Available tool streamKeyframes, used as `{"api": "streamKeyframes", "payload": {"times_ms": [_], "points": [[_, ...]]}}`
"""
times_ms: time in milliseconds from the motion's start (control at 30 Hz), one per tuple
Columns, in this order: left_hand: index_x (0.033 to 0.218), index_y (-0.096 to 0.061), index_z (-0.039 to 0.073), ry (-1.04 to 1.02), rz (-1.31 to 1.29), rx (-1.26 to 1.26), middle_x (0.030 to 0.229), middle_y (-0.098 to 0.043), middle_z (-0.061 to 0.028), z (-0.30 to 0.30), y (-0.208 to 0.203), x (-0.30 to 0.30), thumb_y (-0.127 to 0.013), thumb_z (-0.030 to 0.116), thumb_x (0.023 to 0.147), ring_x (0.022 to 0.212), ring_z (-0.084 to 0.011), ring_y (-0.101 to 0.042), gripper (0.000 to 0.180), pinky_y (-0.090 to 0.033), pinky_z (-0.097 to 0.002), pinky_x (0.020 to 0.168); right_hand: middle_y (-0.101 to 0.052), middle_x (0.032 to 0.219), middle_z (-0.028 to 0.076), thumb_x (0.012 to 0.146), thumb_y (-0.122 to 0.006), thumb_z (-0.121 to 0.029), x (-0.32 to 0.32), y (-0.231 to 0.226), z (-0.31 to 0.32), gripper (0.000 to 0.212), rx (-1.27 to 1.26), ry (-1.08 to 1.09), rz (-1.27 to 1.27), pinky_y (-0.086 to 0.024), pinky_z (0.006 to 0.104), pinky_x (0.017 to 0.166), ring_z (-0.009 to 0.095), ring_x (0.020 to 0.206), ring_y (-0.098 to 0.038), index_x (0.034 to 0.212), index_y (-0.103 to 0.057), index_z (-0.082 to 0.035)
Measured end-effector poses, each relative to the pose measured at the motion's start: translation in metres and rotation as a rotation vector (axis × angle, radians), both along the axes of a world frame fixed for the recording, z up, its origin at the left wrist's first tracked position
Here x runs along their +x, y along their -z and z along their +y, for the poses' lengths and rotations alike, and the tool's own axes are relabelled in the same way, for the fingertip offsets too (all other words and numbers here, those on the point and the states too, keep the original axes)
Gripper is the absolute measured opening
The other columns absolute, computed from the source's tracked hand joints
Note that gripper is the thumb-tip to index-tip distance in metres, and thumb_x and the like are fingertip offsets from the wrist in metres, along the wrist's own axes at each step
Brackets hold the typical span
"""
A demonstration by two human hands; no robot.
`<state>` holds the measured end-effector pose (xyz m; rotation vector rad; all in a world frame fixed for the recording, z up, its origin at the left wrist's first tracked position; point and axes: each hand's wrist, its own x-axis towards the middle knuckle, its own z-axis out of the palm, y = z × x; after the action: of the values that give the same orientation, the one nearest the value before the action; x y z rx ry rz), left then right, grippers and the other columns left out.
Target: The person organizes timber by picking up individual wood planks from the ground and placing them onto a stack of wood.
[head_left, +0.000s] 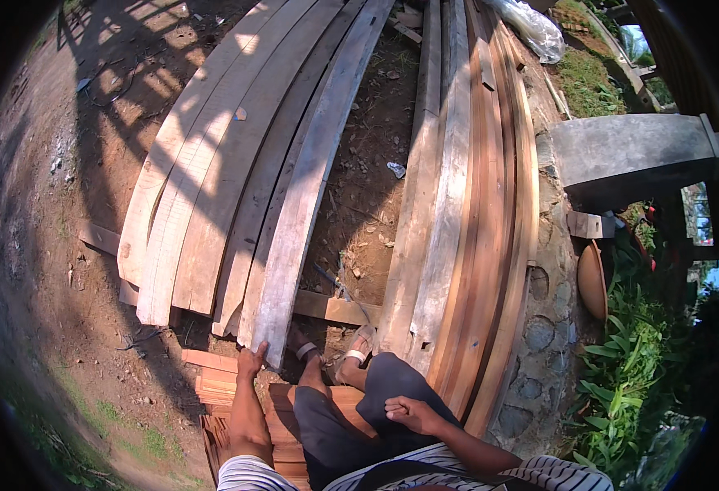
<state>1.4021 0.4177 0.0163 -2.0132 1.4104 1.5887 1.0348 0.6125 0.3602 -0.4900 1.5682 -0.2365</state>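
Observation:
My left hand (251, 360) grips the near end of a long greyish wooden plank (300, 213), its fingers closed around the corner. That plank runs away from me along the right side of a row of wide, weathered boards (212, 172). Over my right thigh, my right hand (408, 413) is curled into a loose fist, with nothing visible in it. My legs are in dark shorts, and my sandalled feet stand close to the plank's end.
To the right lies another stack of long reddish boards (482, 204) beside a stone-and-mortar wall (538, 327). A crosswise timber (335, 309) lies on the ground ahead of my feet. Short reddish wood pieces (216, 378) are stacked at the lower left. Green plants (621, 376) grow beyond the wall.

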Motion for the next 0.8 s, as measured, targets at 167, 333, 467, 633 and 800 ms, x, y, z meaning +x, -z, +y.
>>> {"api": "streamKeyframes", "payload": {"times_ms": [167, 333, 467, 633, 800], "points": [[0.107, -0.067, -0.009, 0.140, -0.012, -0.028, 0.104, -0.064, -0.0361, 0.028, -0.089, -0.059, -0.050, 0.078, 0.081, 0.108, -0.0468, -0.061, 0.092, -0.047, -0.0490, 0.092, -0.066, 0.116, 0.013, 0.094, -0.068, -0.027, -0.022, -0.003, 0.050, 0.051, -0.075, 0.227, 0.017, -0.049, 0.0295, 0.096, 0.017, 0.108, -0.063, 0.130, -0.051, 0.006], [0.077, -0.065, -0.006, 0.016, 0.088, 0.023, 0.064, -0.063, -0.0190, 0.042, -0.218, -0.099, -0.046, 0.072, 0.088, 0.060, -0.0303, -0.063, 0.082, -0.047, -0.0431, 0.056, -0.064, 0.117, 0.012, 0.094, -0.068, -0.029, -0.032, 0.012, 0.065, 0.050, -0.049, 0.328, -0.053, -0.051, 0.0341, 0.095, 0.018, 0.109, -0.062, 0.129, -0.053, 0.003], [0.057, -0.051, 0.005, -0.102, 0.182, 0.224, 0.051, -0.047, -0.0053, 0.069, -0.304, -0.146, -0.042, 0.075, 0.090, 0.044, -0.0170, -0.046, 0.078, -0.036, -0.0359, 0.042, -0.053, 0.132, 0.019, 0.095, -0.060, -0.048, -0.031, 0.003, 0.061, 0.067, 0.070, 0.687, -0.330, -0.048, 0.0454, 0.099, 0.027, 0.123, -0.052, 0.137, -0.044, 0.001], [0.078, -0.062, -0.001, 0.107, 0.327, 0.062, 0.061, -0.056, -0.0083, 0.124, -0.398, -0.260, -0.031, 0.078, 0.091, 0.061, -0.0198, -0.055, 0.086, -0.044, -0.0364, 0.057, -0.045, 0.140, 0.020, 0.093, -0.051, -0.064, -0.060, -0.009, 0.087, 0.085, 0.034, 1.255, -0.858, -0.041, 0.0532, 0.104, 0.031, 0.129, -0.047, 0.143, -0.035, 0.003], [0.064, -0.050, 0.012, -0.060, 0.316, 0.369, 0.053, -0.044, -0.0008, 0.176, -0.387, -0.343, -0.037, 0.081, 0.087, 0.043, -0.0149, -0.042, 0.073, -0.031, -0.0317, 0.041, -0.061, 0.127, 0.004, 0.093, -0.051, -0.063, -0.105, -0.010, 0.121, 0.063, -0.148, 1.032, -0.393, -0.045, 0.0480, 0.097, 0.021, 0.116, -0.057, 0.134, -0.054, -0.015]]}}
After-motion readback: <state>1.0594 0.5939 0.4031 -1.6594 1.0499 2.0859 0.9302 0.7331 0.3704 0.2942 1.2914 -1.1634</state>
